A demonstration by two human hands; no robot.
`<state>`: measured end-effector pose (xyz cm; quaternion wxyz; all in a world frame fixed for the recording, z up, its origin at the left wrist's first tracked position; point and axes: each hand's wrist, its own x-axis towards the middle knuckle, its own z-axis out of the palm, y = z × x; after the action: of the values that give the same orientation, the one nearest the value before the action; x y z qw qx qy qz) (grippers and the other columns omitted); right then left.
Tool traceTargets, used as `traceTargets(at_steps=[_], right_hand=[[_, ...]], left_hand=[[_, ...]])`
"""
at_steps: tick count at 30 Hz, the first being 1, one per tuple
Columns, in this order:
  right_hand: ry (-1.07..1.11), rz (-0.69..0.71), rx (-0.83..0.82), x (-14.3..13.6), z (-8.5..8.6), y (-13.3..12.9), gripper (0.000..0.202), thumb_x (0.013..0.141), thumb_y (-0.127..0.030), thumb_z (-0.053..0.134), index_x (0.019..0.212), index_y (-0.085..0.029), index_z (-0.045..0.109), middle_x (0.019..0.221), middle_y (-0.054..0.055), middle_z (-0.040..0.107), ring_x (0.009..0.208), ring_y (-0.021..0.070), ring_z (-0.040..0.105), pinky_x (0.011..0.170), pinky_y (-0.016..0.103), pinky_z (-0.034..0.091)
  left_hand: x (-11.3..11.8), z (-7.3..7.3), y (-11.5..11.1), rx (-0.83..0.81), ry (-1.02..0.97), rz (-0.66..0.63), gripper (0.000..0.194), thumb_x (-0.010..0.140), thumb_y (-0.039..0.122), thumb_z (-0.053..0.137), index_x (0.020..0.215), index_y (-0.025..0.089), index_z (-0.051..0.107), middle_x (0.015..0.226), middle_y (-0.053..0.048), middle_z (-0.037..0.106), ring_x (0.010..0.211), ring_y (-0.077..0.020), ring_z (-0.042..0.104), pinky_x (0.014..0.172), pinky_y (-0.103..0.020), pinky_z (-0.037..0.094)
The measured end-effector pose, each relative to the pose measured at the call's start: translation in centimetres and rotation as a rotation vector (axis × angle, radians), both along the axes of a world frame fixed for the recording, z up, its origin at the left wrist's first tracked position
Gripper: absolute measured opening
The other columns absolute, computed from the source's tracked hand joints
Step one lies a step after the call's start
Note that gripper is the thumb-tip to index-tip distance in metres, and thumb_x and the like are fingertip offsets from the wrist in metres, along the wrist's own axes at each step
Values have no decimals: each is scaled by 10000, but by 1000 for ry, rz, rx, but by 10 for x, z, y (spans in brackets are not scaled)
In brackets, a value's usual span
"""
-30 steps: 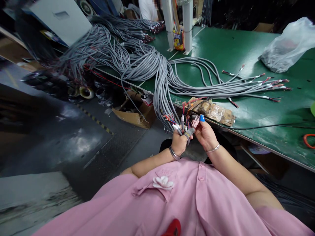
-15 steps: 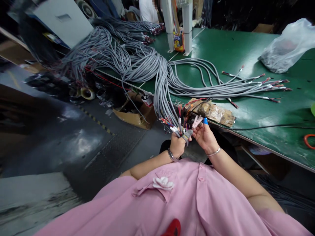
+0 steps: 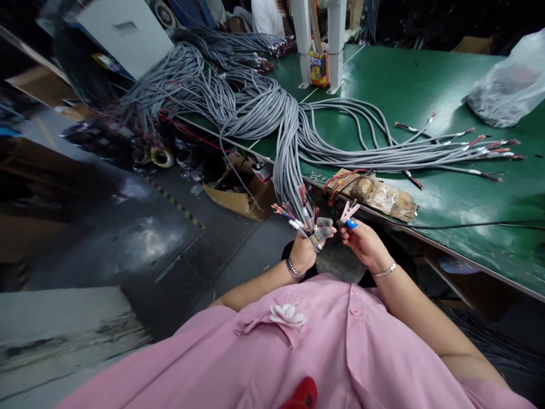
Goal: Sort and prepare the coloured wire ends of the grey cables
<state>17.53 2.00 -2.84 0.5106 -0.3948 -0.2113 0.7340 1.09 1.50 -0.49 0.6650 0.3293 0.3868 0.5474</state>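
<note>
My left hand [image 3: 303,254], with grey coverings on some fingers, is closed round the ends of several grey cables [image 3: 303,226]. Their stripped ends fan out above it in orange, red, blue and dark wires [image 3: 283,212]. To its right, my right hand [image 3: 365,243] has bent fingers and a blue cover [image 3: 351,224] on its thumb. A pink clip [image 3: 349,211] with two spread arms stands directly above that thumb, at the table's edge. Whether the fingers grip the clip or a thin wire cannot be made out. A small gap separates the two hands.
A thick bundle of grey cables [image 3: 264,108] runs across the green table [image 3: 409,85] and over its edge. A taped wooden block [image 3: 383,197] lies at the edge. Further off are a plastic bag [image 3: 504,91], a white post [image 3: 336,45], a person's white sleeve [image 3: 267,17] and a cardboard box [image 3: 238,196].
My right hand has moved slightly down and away from the left hand, its thumb now lower against the clip. The left hand's covered fingers have straightened somewhat. The whole view has shifted.
</note>
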Motion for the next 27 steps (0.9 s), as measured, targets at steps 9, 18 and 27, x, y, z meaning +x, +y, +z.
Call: traceTargets(at_steps=[9, 18, 27], right_hand=[[-523, 113, 497, -31, 10, -30, 326, 670, -234, 819, 963, -236, 675, 809, 0, 655, 681, 139, 562, 641, 270, 460], [-918, 73, 743, -39, 10, -33, 322, 799, -224, 666, 1108, -236, 579, 916, 25, 656, 723, 157, 605, 711, 301, 506], [-1002, 192, 881, -34, 16, -26, 278, 863, -246, 595, 1135, -211, 553, 918, 38, 636, 755, 164, 575, 697, 296, 486]], left_hand=[[-4, 17, 8, -73, -225, 78, 259, 667, 300, 744, 876, 151, 709, 859, -85, 712, 748, -147, 643, 476, -190, 382], [-5, 19, 6, -49, -285, 129, 182, 687, 247, 722, 830, 139, 689, 825, -59, 717, 655, -113, 630, 489, -198, 403], [-3, 23, 1, -8, -262, 154, 226, 690, 258, 746, 881, 150, 695, 850, -49, 725, 710, -117, 655, 517, -190, 414]])
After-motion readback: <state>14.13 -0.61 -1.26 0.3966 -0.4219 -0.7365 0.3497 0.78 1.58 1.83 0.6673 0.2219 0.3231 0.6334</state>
